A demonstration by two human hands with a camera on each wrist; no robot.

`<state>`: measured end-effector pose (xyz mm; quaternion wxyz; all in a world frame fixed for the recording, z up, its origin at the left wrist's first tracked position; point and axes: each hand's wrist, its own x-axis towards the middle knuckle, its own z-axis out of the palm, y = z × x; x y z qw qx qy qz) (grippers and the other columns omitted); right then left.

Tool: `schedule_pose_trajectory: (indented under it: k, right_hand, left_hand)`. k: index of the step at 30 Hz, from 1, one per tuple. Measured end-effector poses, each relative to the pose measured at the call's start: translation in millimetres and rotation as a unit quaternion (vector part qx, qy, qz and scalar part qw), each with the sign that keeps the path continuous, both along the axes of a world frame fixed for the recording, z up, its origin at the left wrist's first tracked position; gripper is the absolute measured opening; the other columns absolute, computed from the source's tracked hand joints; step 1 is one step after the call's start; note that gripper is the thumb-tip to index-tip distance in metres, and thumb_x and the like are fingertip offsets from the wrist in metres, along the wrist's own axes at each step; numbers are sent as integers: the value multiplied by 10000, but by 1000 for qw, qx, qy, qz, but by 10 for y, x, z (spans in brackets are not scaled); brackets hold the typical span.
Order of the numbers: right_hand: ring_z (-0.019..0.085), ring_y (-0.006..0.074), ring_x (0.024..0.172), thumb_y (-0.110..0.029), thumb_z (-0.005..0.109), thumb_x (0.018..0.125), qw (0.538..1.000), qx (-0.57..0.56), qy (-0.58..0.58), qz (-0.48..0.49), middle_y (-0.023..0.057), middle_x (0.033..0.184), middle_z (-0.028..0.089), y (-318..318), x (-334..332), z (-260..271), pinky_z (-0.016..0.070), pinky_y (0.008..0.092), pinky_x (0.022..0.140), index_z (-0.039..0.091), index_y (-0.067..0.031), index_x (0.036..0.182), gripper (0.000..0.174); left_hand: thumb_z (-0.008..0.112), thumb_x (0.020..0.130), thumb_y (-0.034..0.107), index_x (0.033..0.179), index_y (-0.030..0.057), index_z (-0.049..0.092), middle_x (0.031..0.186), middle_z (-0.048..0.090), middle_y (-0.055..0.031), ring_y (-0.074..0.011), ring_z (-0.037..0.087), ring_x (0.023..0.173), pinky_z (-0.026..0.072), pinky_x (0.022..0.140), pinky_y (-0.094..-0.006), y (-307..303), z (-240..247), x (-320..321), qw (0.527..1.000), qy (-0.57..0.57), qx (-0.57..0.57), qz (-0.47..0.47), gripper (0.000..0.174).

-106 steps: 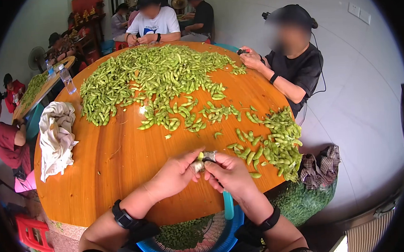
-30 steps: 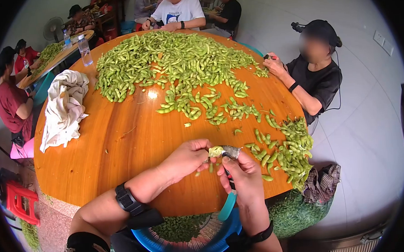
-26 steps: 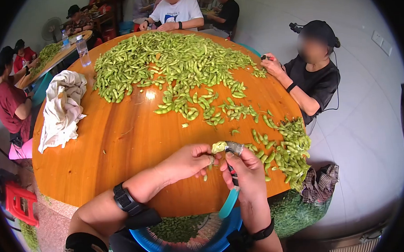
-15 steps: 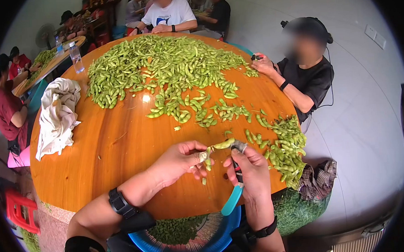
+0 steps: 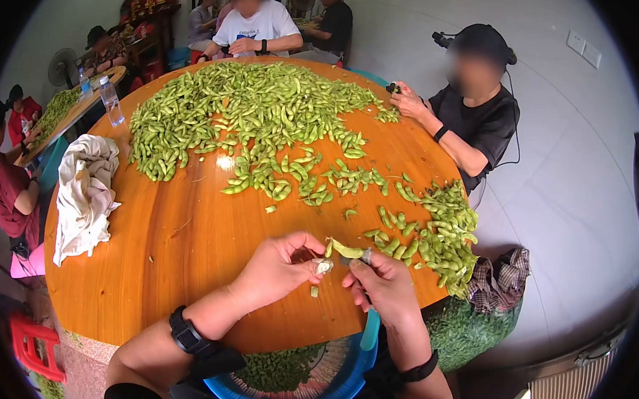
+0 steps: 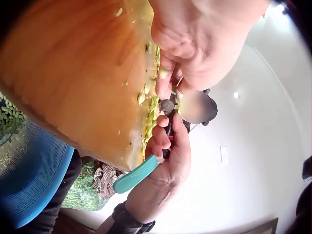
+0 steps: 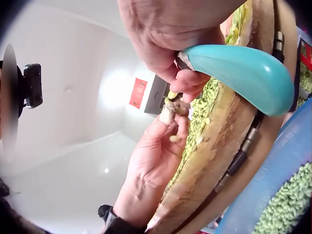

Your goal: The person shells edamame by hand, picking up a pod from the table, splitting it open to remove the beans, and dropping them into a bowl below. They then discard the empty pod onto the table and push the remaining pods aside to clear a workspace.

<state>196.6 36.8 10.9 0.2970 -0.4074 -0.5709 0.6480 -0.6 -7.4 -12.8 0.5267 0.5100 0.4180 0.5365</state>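
Note:
Over the near part of the table, my left hand (image 5: 278, 267) pinches one end of a green soybean pod (image 5: 348, 251). White wrapping covers its thumb tip. The pod's other end meets the grey-wrapped fingertip of my right hand (image 5: 383, 283). My right fingers also curl round a tool with a teal handle (image 5: 370, 330), plain in the right wrist view as a broad curved teal grip (image 7: 239, 68); its working end is hidden. Below the left fingers shows a pale green piece (image 5: 314, 291). Loose pods (image 5: 448, 240) lie to the right of my hands.
A large pod heap (image 5: 249, 105) covers the far table (image 5: 157, 266). A white cloth (image 5: 84, 194) and a bottle (image 5: 111, 102) are at left. Under the near edge sits a blue basket (image 5: 344, 386) of shelled beans; a full green sack (image 5: 478, 328) stands right. People sit around.
An opened pod at my right fingertips is gone, and a whole pod now spans both hands. The teal handle swings in under my right hand as the hands come closer together.

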Motion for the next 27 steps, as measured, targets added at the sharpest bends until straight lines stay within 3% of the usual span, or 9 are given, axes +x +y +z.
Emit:
schedule_pose_trajectory:
  k: [3, 7, 12, 14, 21, 24, 26, 27]
  right_hand:
    - [518, 55, 461, -103, 526, 949, 997, 31, 0, -70, 51, 722, 642, -42, 108, -25, 370, 182, 377, 614, 6, 934, 142]
    - [516, 31, 485, -128, 545, 945, 999, 29, -19, 4, 16, 732, 632, -233, 82, 107, 375, 180, 387, 623, -17, 1002, 147]
    - [529, 32, 492, -118, 535, 945, 1000, 29, -7, 9, 12, 743, 631, -155, -36, 81, 384, 178, 388, 628, -17, 1016, 155]
    - [533, 35, 494, -118, 538, 944, 1000, 10, -1, 24, 15, 742, 630, -156, -45, 63, 386, 175, 387, 630, -14, 1012, 154]
    - [525, 37, 484, -106, 550, 940, 1000, -16, 25, 10, 15, 731, 623, -182, -92, -32, 373, 175, 378, 634, -18, 986, 130]
    - [493, 34, 460, -105, 553, 941, 998, -20, 60, -4, 4, 701, 598, -174, -121, -84, 353, 177, 372, 629, -29, 947, 108]
    - [460, 38, 438, -110, 551, 944, 996, -32, 81, -16, -4, 675, 572, -160, -149, -110, 329, 187, 365, 622, -43, 925, 99]
    - [460, 38, 438, -110, 551, 944, 996, -33, 82, -17, -4, 675, 572, -147, -151, -124, 329, 187, 365, 622, -43, 925, 99]
  left_hand:
    - [622, 874, -22, 1023, 7, 561, 904, 623, -37, -93, 609, 789, 527, 689, -250, -16, 11, 24, 998, 55, -37, 18, 164]
    - [611, 854, -66, 1084, 10, 582, 923, 632, -28, -87, 609, 815, 528, 693, -236, -36, -19, 77, 992, 108, 42, 51, 244]
    - [620, 839, -67, 1111, 20, 614, 926, 649, -30, -90, 616, 812, 524, 707, -229, -76, 38, 113, 966, 216, 115, 85, 285]
    - [618, 821, -38, 1099, 19, 601, 902, 665, -112, -168, 659, 756, 533, 675, -278, -80, 55, 109, 954, 253, 127, 101, 284]
    - [619, 808, -26, 1060, 12, 600, 872, 652, -132, -219, 664, 737, 525, 648, -302, -73, 20, 131, 934, 289, 180, 110, 255]
    - [609, 816, -31, 1048, 13, 602, 860, 650, -127, -188, 652, 716, 516, 637, -288, -82, 48, 140, 946, 270, 149, 100, 236]
    - [601, 843, -57, 1062, 17, 612, 869, 651, -33, -77, 615, 757, 522, 661, -239, -65, 17, 137, 965, 224, 93, 95, 231]
    - [601, 843, -57, 1062, 17, 612, 869, 651, -33, -77, 615, 757, 522, 661, -239, -58, 6, 135, 966, 224, 93, 94, 231]
